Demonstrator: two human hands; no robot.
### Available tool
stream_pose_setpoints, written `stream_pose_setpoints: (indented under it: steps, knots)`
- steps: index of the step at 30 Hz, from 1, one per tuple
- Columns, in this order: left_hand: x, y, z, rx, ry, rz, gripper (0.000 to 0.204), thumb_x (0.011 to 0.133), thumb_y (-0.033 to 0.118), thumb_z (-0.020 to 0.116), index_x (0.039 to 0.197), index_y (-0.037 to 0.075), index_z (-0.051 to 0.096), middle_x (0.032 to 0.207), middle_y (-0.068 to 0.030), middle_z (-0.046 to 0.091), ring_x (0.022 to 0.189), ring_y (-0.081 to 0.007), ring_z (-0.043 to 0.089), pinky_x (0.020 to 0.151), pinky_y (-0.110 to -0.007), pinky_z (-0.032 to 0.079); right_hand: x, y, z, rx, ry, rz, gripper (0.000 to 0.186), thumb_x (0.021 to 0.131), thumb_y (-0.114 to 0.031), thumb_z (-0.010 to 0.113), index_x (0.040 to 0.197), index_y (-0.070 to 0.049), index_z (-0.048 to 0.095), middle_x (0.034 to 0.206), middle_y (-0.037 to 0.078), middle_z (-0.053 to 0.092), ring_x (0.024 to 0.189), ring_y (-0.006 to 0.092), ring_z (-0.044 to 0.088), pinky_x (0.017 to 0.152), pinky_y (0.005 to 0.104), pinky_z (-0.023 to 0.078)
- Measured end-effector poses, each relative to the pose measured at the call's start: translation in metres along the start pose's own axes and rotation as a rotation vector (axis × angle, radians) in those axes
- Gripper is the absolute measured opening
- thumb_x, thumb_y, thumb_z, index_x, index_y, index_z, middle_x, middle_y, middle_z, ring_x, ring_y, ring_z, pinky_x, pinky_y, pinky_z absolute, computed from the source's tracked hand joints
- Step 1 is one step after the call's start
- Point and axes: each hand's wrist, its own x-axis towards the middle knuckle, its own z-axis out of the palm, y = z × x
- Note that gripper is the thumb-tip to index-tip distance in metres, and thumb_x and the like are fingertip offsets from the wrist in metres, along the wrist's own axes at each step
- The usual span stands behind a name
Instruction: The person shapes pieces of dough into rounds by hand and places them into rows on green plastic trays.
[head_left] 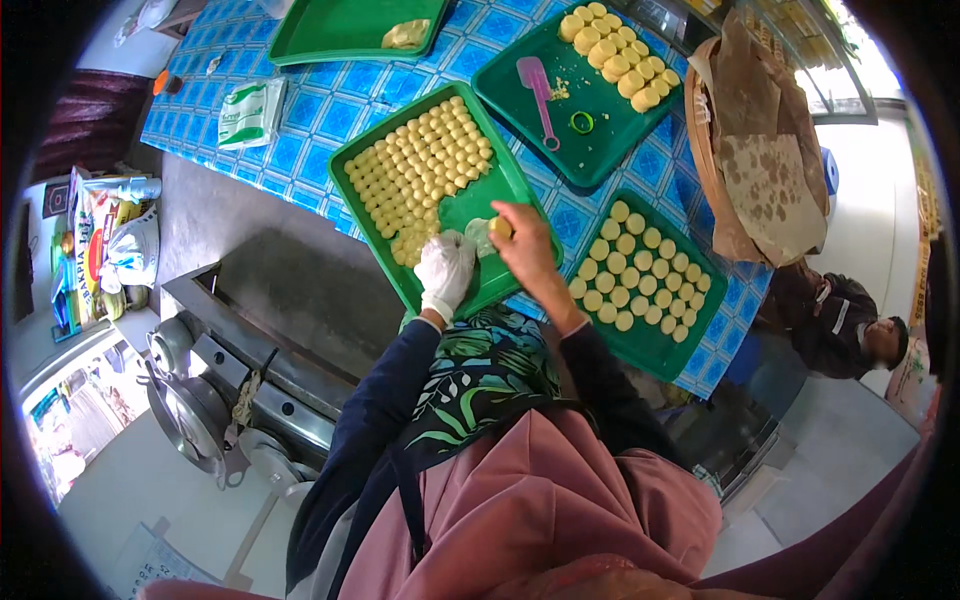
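My left hand, in a white glove, is curled over the lower part of a green tray holding many pale yellow dough balls; what its fingers hold is hidden. Just to its right, my bare right hand grips a small yellow dough round, with the thumb raised, beside a translucent pale sheet on the tray. A second green tray at my right carries rows of flat yellow rounds.
The blue checked table also bears a tray with stacked rounds, pink scraper and green ring, another tray, a white packet and a woven basket. Pots stand lower left. Another person is at the right.
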Motion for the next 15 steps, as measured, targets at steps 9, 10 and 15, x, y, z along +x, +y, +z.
stream_pose_setpoints:
  steps: [9, 10, 15]
  knots:
    - [0.008, 0.003, 0.001, -0.05, 0.001, 0.266, 0.023, 0.092, 0.026, 0.069, 0.085, 0.006, 0.063, 0.075, -0.0176, 0.065, 0.07, -0.0392, 0.063, 0.062, -0.05, 0.047, -0.031, 0.003, 0.029, -0.191, 0.16, 0.028, 0.051, 0.071, 0.003, 0.083, 0.12, 0.001, 0.067, 0.114, 0.019, 0.068, 0.108, 0.0405, 0.063, 0.093, 0.0477, 0.05]
    - [0.007, 0.002, 0.0, -0.078, 0.007, 0.335, 0.019, 0.093, 0.023, 0.068, 0.089, 0.007, 0.06, 0.079, -0.0185, 0.064, 0.073, -0.0423, 0.063, 0.062, -0.053, 0.048, -0.031, 0.004, 0.03, -0.168, 0.17, 0.057, 0.051, 0.071, 0.002, 0.083, 0.12, 0.0, 0.068, 0.114, 0.019, 0.068, 0.108, 0.0405, 0.063, 0.093, 0.0479, 0.05]
    - [0.016, 0.003, -0.007, -0.342, -0.036, 0.094, 0.013, 0.088, 0.012, 0.067, 0.079, 0.005, 0.06, 0.067, -0.0061, 0.061, 0.063, -0.0157, 0.06, 0.058, -0.036, 0.048, -0.036, 0.003, 0.032, -0.116, 0.23, 0.113, 0.052, 0.072, 0.002, 0.084, 0.121, -0.002, 0.068, 0.115, 0.019, 0.068, 0.109, 0.0408, 0.063, 0.094, 0.049, 0.05]
